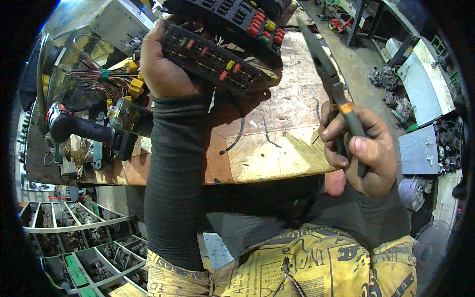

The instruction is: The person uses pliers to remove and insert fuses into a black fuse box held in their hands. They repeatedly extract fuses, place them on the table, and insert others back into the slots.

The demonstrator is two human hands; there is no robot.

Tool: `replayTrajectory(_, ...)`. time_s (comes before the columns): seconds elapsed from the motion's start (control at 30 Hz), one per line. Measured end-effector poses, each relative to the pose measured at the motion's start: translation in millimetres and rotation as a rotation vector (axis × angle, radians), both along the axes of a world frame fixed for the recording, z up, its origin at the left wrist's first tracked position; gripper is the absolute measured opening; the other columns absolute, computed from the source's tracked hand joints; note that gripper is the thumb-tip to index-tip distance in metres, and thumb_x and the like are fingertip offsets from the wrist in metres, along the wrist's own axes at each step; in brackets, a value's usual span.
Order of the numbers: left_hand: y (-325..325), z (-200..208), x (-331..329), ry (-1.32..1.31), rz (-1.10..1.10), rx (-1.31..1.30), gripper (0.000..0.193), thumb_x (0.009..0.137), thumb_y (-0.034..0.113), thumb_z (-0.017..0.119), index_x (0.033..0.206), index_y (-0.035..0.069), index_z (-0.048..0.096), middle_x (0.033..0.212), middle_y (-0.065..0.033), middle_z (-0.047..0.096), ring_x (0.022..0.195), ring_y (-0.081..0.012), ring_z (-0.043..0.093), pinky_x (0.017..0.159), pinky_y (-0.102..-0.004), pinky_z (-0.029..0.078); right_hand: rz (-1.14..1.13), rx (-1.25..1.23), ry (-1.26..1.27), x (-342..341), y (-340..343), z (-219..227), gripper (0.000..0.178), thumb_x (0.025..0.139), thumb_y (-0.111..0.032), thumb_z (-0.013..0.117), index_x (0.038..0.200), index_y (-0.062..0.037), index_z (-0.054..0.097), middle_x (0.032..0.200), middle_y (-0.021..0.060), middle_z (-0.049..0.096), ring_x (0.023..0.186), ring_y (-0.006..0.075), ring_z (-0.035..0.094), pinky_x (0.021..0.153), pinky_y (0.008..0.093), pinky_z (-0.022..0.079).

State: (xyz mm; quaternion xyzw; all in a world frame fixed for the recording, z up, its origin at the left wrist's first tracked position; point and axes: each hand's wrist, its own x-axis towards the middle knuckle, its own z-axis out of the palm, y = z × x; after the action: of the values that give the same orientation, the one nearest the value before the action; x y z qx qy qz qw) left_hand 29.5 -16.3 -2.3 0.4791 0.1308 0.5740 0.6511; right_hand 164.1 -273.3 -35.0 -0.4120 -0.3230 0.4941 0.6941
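My left hand (163, 67) is closed on the left edge of a black fuse box (198, 62), tilted above the workbench. Small red, yellow and green fuses sit in its slots. A second black section (237, 22) with more fuses rises behind the near panel; whether the two are joined I cannot tell. My right hand (371, 148) is wrapped round the handles of long-nose pliers (324, 64), grey with an orange band. Their jaws point up and away, to the right of the fuse box and apart from it.
On the wooden workbench (252, 161) lie short dark wire pieces (240, 136). To the left are a cordless power tool (81, 127) and a wiring bundle with yellow connectors (106, 76). Divided parts trays (89, 237) stand below left; a metal shelf (428, 74) is at right.
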Motion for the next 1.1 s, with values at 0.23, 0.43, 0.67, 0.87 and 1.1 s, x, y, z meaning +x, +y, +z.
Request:
replayTrajectory(0.23,5.9,6.0,-7.5,-0.088,-0.267,-0.008,0.036,0.096,0.031,0.047,0.106,-0.001,0.061,0.085,-0.015,0.07,0.073,-0.0261,0.069,0.067,-0.0376,0.059,0.077,0.019,0.056,13.0,4.2,-6.8,0.053,0.085,-0.032,0.065,0.112,0.0116,0.054,0.112,0.0236,0.049,0.077,0.0159,0.052,0.05,0.02,0.039)
replayTrajectory(0.43,5.0,10.7,-6.9,-0.057,-0.211,0.029,0.037,0.097,0.03,0.045,0.104,-0.001,0.062,0.086,-0.0166,0.07,0.074,-0.0274,0.07,0.067,-0.0387,0.06,0.137,0.025,0.151,19.0,10.4,-7.9,0.057,0.085,-0.039,0.065,0.109,0.0108,0.05,0.101,0.0226,0.046,0.068,0.0139,0.049,0.044,0.0197,0.039)
replayTrajectory(0.67,10.9,9.6,-12.2,0.007,-0.182,0.021,0.037,0.098,0.031,0.044,0.103,-0.001,0.063,0.087,-0.0168,0.07,0.073,-0.0286,0.07,0.069,-0.0402,0.061,0.167,0.013,0.173,19.1,10.2,-8.9,0.06,0.083,-0.04,0.069,0.107,0.0112,0.05,0.093,0.0197,0.045,0.056,0.0104,0.042,0.039,0.0205,0.039)
replayTrajectory(0.87,11.6,9.9,-11.9,-0.014,-0.214,0.03,0.037,0.099,0.031,0.044,0.103,-0.001,0.062,0.087,-0.0167,0.07,0.074,-0.0288,0.07,0.07,-0.0407,0.061,0.166,0.041,0.114,19.2,11.4,-9.3,0.06,0.082,-0.043,0.068,0.1,0.0134,0.056,0.086,0.0166,0.044,0.052,0.0087,0.039,0.039,0.0206,0.037)
replayTrajectory(1.1,13.1,10.9,-10.5,0.088,-0.089,0.038,0.036,0.099,0.03,0.044,0.104,-0.001,0.062,0.089,-0.0157,0.071,0.076,-0.0276,0.07,0.072,-0.0401,0.06,0.161,0.022,0.075,19.8,9.4,-8.4,0.06,0.083,-0.043,0.066,0.098,0.0143,0.058,0.081,0.0136,0.042,0.05,0.0075,0.038,0.038,0.0204,0.036)
